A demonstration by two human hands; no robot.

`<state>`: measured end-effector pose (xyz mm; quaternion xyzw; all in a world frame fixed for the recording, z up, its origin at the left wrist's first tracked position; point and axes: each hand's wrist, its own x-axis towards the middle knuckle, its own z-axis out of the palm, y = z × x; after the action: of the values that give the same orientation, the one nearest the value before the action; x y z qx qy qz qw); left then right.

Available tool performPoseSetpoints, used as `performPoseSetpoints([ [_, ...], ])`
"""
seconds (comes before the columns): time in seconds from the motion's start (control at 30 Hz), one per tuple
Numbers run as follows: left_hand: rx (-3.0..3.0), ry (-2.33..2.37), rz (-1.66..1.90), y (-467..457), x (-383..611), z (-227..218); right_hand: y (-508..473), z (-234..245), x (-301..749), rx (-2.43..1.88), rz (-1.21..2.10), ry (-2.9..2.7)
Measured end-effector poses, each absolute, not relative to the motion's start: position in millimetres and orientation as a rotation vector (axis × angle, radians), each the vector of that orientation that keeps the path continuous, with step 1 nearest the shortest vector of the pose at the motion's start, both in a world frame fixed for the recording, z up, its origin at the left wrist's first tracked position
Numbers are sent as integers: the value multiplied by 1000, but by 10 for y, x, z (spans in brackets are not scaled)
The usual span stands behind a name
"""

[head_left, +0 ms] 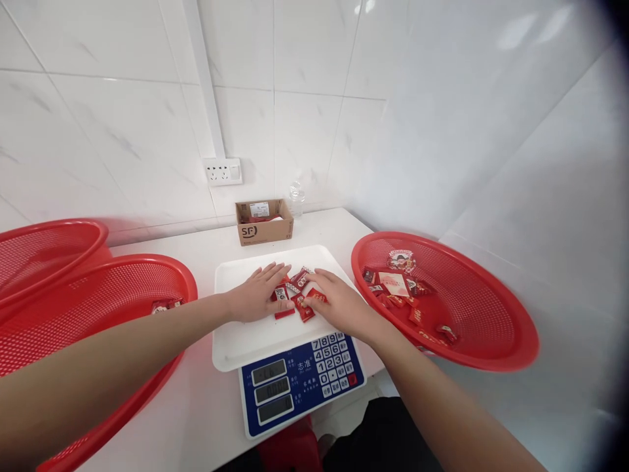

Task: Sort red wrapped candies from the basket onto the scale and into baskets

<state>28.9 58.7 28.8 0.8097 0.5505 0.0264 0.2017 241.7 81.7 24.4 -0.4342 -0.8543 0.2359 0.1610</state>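
Note:
Several small red wrapped packets (303, 308) lie in a loose pile on the white tray (236, 341) of a digital weighing scale (275, 400). My left hand (258, 295) is at the left of the pile, fingers stretched out and thumb against a packet. On the other side, my right hand (339, 301) curves over the packets with its fingers apart, touching or just above them. Neither hand is closed around a packet. Parts of the pile are hidden beneath the fingers. The scale's blue panel has three displays and a keypad.
A red mesh basket (481, 301) with red packets and a pale card stands on the right. At the left are two more red baskets (167, 269). Near the wall sit an open cardboard box (265, 231) and a clear plastic bottle (297, 196). A socket (223, 172) is on the wall.

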Motion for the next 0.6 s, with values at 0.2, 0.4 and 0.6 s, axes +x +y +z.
performPoseSetpoints([
  [0.2,2262,1574,26,575,208,287,917,240,2309,-1276,658,-2532],
  [0.4,2274,1568,-14,543,190,288,977,251,2291,-1077,692,-2640],
  [0.6,2273,1552,18,552,222,315,901,406,2427,-1225,692,-2646],
])
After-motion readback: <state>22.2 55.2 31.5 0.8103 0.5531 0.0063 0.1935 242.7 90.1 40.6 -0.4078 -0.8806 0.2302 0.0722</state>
